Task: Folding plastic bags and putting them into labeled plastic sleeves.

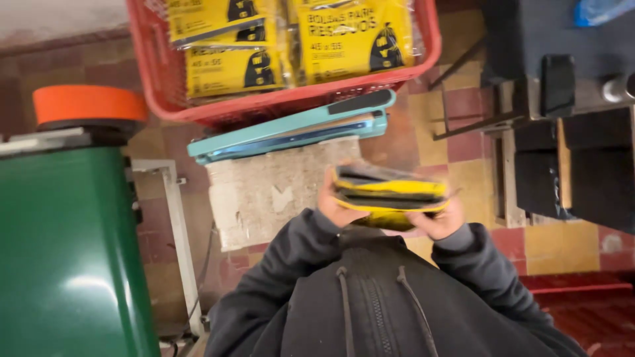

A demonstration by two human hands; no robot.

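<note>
Yellow-and-black folded bag stack (389, 196) sits pinched between your two hands, close in front of your dark hooded jacket (383, 304). Your left hand (338, 201) grips its left end with fingers curled over the edge, and your right hand (442, 221) closes on the right end from below; both are clamped on the stack, one at each end.

Just beyond the stack lies a pale, worn surface (271, 188), bare where it shows. At the far edge of that surface, beyond the stack, rests a teal heat sealer (294, 129) with its long arm lowered and a black handle at the right end.

Farther than the sealer stands a red plastic basket (149, 73). In it lie flat yellow packets of bags (354, 36), wrapped in clear film, at least three, set side by side and overlapping.

Left of the stack, a large green drum (66, 258) rises beside you, with an orange roll (89, 104) on top. Right of the stack, dark blocks and a metal frame (569, 152) stand on the tiled floor (562, 248).
</note>
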